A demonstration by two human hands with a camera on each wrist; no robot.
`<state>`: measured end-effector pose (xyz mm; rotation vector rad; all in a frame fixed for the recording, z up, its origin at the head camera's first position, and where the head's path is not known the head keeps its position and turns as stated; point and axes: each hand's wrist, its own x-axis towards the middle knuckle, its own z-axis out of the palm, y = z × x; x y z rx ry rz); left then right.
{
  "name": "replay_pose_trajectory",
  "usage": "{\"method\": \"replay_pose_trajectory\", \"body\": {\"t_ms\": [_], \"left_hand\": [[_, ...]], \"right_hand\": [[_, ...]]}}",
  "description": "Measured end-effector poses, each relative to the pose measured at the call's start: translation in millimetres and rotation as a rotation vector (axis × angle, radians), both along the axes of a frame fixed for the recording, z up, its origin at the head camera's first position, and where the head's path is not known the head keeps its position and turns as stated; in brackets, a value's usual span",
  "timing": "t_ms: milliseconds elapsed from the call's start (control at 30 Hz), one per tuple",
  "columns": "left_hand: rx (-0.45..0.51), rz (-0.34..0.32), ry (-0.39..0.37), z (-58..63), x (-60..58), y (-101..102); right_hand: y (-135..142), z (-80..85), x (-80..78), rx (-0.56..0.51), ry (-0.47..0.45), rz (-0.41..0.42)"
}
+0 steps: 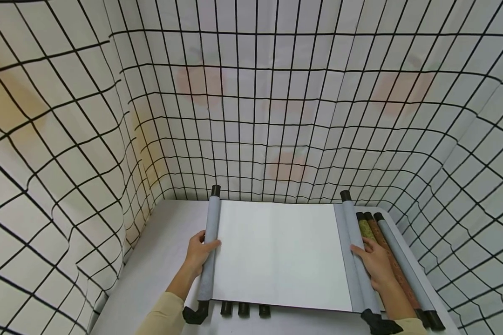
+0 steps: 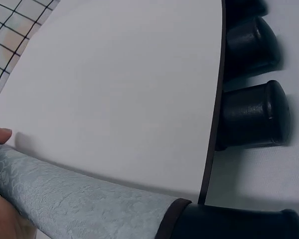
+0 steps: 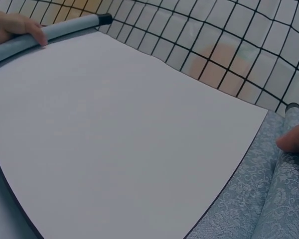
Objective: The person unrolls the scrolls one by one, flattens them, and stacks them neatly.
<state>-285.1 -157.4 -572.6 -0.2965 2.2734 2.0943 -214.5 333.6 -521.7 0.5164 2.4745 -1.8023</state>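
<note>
A scroll with blank white paper [image 1: 276, 256] lies spread between two blue-grey patterned rolls. My left hand [image 1: 197, 253] grips the left roll [image 1: 210, 270], thumb over its inner side beside the paper. Around the right roll [image 1: 360, 265] my right hand [image 1: 377, 263] is curled, its thumb [image 3: 295, 138] on top in the right wrist view. A strip of blue-grey brocade [image 3: 244, 179] shows between the paper and the right roll. The left roll ends in a black knob [image 2: 234, 223], close up in the left wrist view.
Several black knobs [image 1: 244, 309] poke out from under the scroll's near edge. On the right lie a green rolled scroll [image 1: 366, 230], a brown one [image 1: 391, 263] and a blue-grey one [image 1: 406, 265]. Black wire mesh [image 1: 255, 123] surrounds the white table [image 1: 151, 260] at the back and sides.
</note>
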Motion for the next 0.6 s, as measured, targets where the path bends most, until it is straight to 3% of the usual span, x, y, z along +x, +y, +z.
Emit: {"method": "replay_pose_trajectory", "body": {"t_ms": [267,600], "left_hand": [[-0.011,0.017,0.0,-0.5,-0.6,-6.4],[0.084,-0.063,0.011,0.8,-1.4,-11.5]], "right_hand": [[4.9,-2.1,0.8,0.006,0.025,-0.004],[9.0,-3.3,1.3,0.0,0.019,-0.023]]}}
